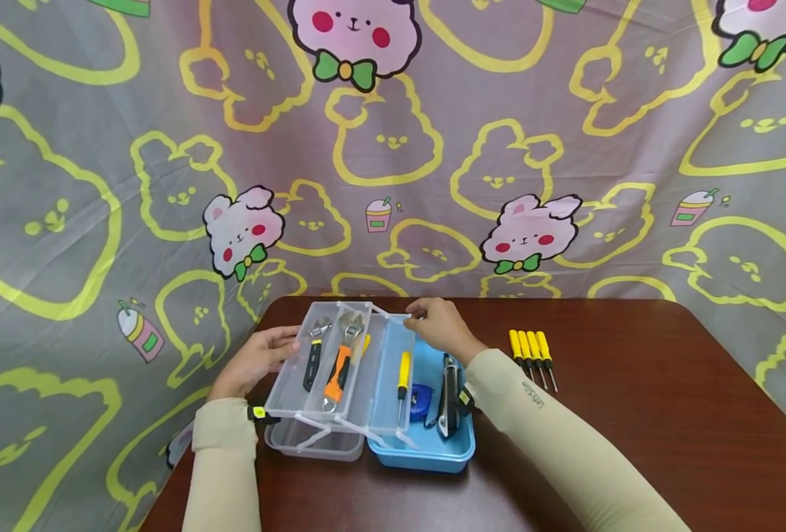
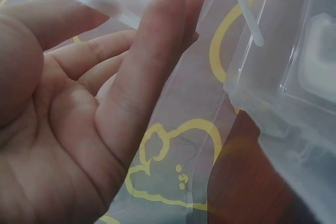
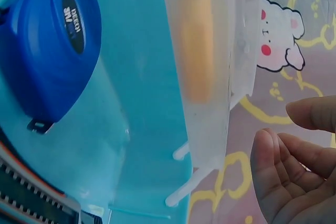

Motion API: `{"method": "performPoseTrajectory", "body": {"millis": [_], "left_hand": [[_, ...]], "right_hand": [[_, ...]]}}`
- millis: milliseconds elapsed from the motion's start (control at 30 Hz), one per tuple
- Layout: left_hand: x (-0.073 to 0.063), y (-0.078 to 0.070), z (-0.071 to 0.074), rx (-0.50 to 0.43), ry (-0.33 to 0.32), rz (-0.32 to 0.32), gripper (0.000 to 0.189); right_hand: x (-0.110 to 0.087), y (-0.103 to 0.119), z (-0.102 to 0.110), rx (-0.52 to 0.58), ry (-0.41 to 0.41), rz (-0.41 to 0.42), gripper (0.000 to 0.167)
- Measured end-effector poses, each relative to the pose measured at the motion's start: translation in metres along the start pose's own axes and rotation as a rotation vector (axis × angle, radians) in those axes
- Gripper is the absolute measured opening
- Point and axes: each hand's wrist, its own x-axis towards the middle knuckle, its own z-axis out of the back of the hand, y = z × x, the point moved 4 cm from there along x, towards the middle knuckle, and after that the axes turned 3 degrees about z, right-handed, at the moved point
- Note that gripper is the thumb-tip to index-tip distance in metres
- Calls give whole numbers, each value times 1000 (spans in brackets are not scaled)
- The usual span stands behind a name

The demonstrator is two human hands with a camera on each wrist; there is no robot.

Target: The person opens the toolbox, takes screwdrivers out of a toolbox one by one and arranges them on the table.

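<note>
Honestly, wrenches (image 1: 337, 377) could be spilled if the tray (image 1: 291, 390) gripped by the left hand (image 1: 253, 362) tips; nothing's held by the right hand (image 1: 448, 329).

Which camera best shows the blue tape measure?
The right wrist view: the tape measure looms large there, its dark label visible. The head view shows it small in the blue box; the left wrist view doesn't show it.

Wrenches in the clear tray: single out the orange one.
The orange-handled wrench lies to the right in the head view; the other wrench, nearer the left hand, has a mostly black handle.
</note>
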Motion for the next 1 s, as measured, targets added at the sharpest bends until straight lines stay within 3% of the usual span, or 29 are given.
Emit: {"method": "performPoseTrajectory", "body": {"millis": [600,1000], "left_hand": [[1,2,-1,-2,-21,-3,50],[1,2,0,4,-25,-15,49]], "right_hand": [[11,12,-21,39,80,16,33],[12,24,-39,-3,154,29,33]]}}
